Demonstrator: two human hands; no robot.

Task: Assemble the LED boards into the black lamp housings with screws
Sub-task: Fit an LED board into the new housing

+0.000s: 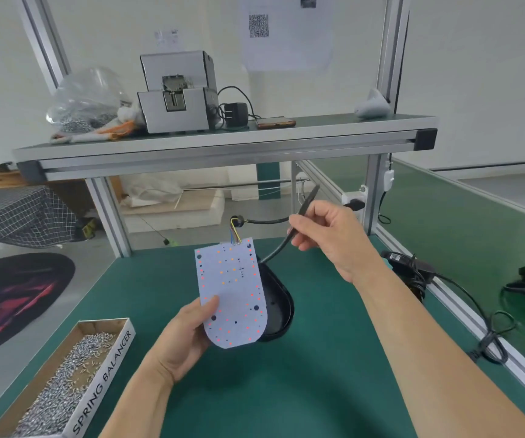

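Pinching the LED board (232,292) at its seven o'clock edge, my left hand (182,339) held it tilted, black lamp housing (278,306) lay just behind at three o'clock, my right hand (327,235) gripped the black cable (277,250) at one o'clock.

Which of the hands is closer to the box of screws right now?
Left. The left hand, holding the LED board, is just right of the screw box; the right hand grips the cable farther right.
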